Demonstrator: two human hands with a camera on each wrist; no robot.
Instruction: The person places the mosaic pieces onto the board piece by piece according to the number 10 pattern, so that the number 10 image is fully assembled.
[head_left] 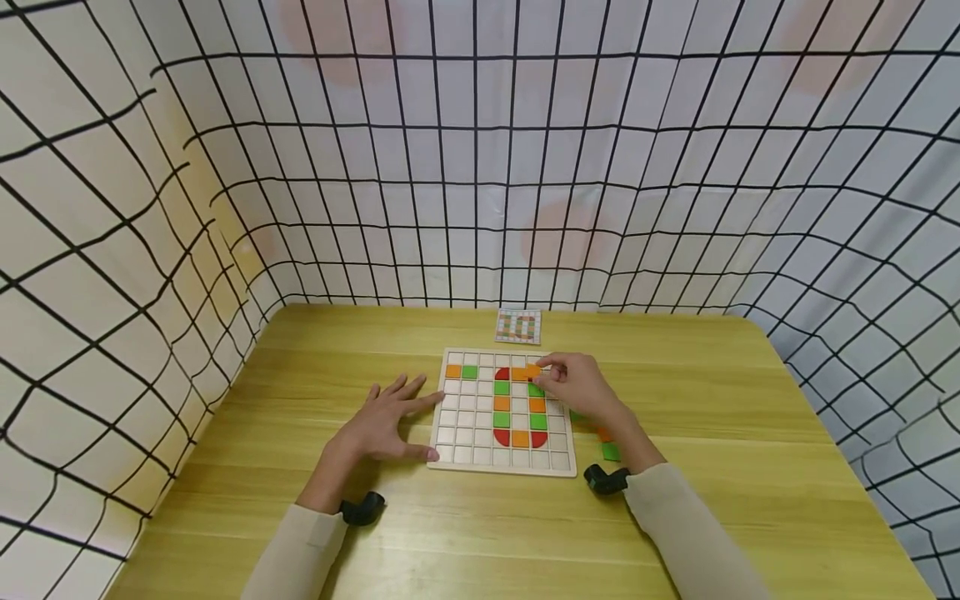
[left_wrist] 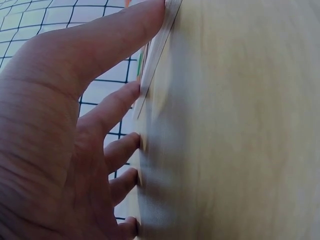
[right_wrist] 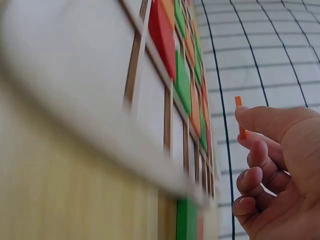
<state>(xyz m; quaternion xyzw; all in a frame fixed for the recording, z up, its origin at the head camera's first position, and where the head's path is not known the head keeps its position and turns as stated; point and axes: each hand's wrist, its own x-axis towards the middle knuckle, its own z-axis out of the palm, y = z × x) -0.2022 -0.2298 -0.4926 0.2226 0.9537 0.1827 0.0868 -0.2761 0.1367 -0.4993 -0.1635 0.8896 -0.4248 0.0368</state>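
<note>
A white grid board [head_left: 464, 433] with a pale wooden frame lies on the table, with orange and green square tiles and red rounded tiles set in its cells. Between thumb and index finger my right hand [head_left: 577, 385] pinches an orange tile [right_wrist: 240, 120], held over the board's upper right part. In the right wrist view the tile is seen edge-on, its other fingers curled behind it. My left hand [head_left: 386, 421] is spread at the board's left edge, thumb and index fingertip touching the frame. Its remaining fingertips rest on the tabletop in the left wrist view.
A small pattern card [head_left: 518, 327] with a coloured grid lies behind the board. Loose tiles, among them a green tile [head_left: 611, 452], lie right of the board, partly hidden under the right forearm. A black-lined grid wall [head_left: 495, 167] surrounds the wooden table [head_left: 465, 542].
</note>
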